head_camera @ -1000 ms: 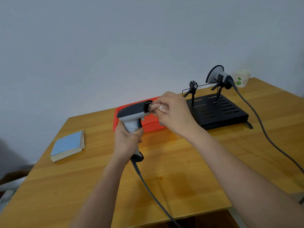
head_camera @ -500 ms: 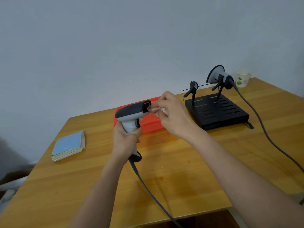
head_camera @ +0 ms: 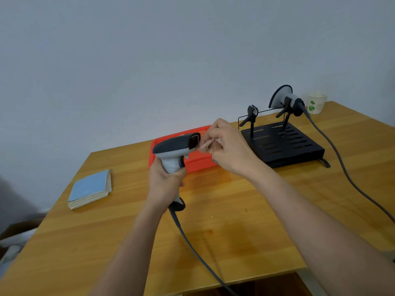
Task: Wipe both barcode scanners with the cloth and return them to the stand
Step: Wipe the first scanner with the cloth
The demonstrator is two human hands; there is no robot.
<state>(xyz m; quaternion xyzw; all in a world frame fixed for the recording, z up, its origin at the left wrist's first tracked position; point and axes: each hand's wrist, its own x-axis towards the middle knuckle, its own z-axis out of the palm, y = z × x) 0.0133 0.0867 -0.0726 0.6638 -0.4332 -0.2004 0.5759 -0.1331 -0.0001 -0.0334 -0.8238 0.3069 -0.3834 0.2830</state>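
My left hand (head_camera: pixel 165 182) grips the handle of a grey and white barcode scanner (head_camera: pixel 174 147), held upright above the table with its window facing right. My right hand (head_camera: pixel 229 149) pinches a small pinkish cloth (head_camera: pixel 205 144) right at that window. A second scanner (head_camera: pixel 284 100) sits clipped in the right holder of the black stand (head_camera: pixel 284 144) at the back right. The stand's left holder (head_camera: pixel 251 114) holds nothing.
A red basket (head_camera: pixel 192 160) lies behind my hands. A blue booklet stack (head_camera: pixel 89 189) rests at the left. A paper cup (head_camera: pixel 316 102) stands at the far right corner. Grey cables (head_camera: pixel 346 174) trail from both scanners over the wooden table (head_camera: pixel 235 231).
My right hand has drawn back a little from the scanner's front, so the window and the cloth now show more. The scanner shifted slightly left.
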